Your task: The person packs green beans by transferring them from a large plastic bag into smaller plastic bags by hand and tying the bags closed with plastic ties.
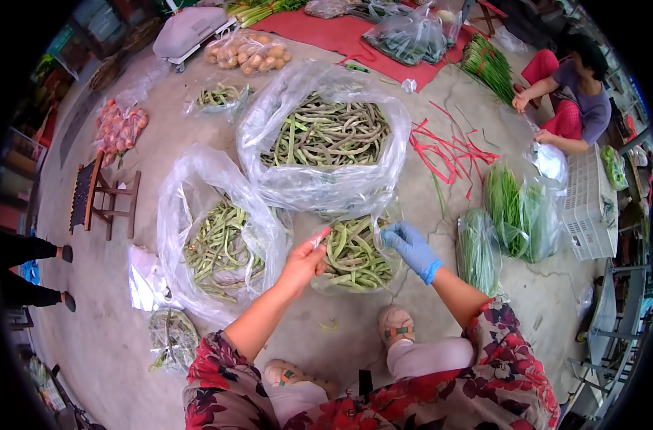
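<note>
A small clear plastic bag (384,283) of green beans (351,251) stands on the floor in front of my feet, its mouth spread. On its left side, my bare left hand (305,265) pinches the rim with closed fingers. My right hand (412,251), in a blue glove, grips the opposite edge of the same bag. Behind it sits a large clear bag (319,190) filled with long, purplish-green beans (330,132). To the left is another open bag (179,208), with a lower heap of beans (222,247) inside.
Leeks or chives in bags (516,208) and a white crate (590,201) stand right, near a seated person (574,93). Red ties (452,154) litter the floor. A wooden stool (107,193), bagged onions (118,129) and bagged potatoes (247,51) lie left and behind.
</note>
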### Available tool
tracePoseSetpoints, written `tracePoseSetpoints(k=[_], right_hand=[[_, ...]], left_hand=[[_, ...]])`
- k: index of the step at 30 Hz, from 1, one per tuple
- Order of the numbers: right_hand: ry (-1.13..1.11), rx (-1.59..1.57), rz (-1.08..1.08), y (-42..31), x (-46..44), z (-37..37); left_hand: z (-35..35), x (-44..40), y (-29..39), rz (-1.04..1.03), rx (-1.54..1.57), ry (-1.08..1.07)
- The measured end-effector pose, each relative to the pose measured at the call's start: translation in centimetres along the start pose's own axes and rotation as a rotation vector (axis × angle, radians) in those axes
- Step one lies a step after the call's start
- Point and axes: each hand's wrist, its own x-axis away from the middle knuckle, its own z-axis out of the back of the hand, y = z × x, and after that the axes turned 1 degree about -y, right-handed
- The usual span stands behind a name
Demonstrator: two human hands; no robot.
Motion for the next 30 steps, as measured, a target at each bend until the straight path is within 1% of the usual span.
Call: tracePoseSetpoints(k=[2, 4, 5, 7, 9, 12, 15, 17, 19, 22, 24, 25, 28, 30], right_hand=[[0.209, 0.735, 0.302, -0.3, 0.6, -1.6], [0.347, 1.211, 0.487, 0.2, 1.6, -2.9], [0.382, 1.322, 0.522, 0.6, 2.0, -3.3], [0.259, 1.406, 0.421, 1.6, 1.8, -3.0], [-0.051, 1.323, 0.15, 2.6, 1.0, -0.9], [0.028, 0.615, 0.142, 2.4, 0.3, 1.1], [0.121, 0.033, 0.112, 2.7, 0.4, 1.3], [0.145, 0.019, 0.294, 4.1, 0.7, 1.9], [0.006, 0.094, 0.207, 4.8, 0.8, 4.3], [-0.142, 0.784, -0.047, -0.2, 1.4, 5.1], [-0.294, 1.205, -0.097, -2.1, 1.6, 5.2], [-0.369, 1.415, -0.119, -2.4, 1.6, 5.2], [-0.123, 0.488, 0.252, -1.8, 1.8, 6.7], [0.047, 0.283, 0.08, -5.0, 2.0, 7.2]], left_hand=[[0.0, 0.4, 0.1, 0.008, 0.01, 0.002], [0.0, 0.7, 0.4, 0.024, 0.015, 0.012], [0.0, 0.8, 0.3, 0.028, 0.021, 0.02], [-0.1, 0.7, 0.2, 0.038, 0.034, 0.033], [-0.2, 0.8, 0.4, 0.049, 0.052, 0.046], [-0.2, 1.0, 0.5, 0.049, 0.051, 0.059], [0.0, 0.8, 0.8, 0.035, 0.058, 0.075], [0.0, 1.0, 0.4, 0.054, 0.096, 0.089], [0.3, 1.0, 0.5, 0.062, 0.129, 0.096], [1.4, 1.4, 0.4, 0.09, 0.166, 0.106], [2.4, 1.4, 0.7, 0.117, 0.219, 0.103], [2.6, 1.5, 0.9, 0.165, 0.285, 0.13], [3.3, 2.3, 2.0, 0.355, 0.483, 0.102], [2.6, 3.3, 4.0, 0.283, 0.48, 0.044]])
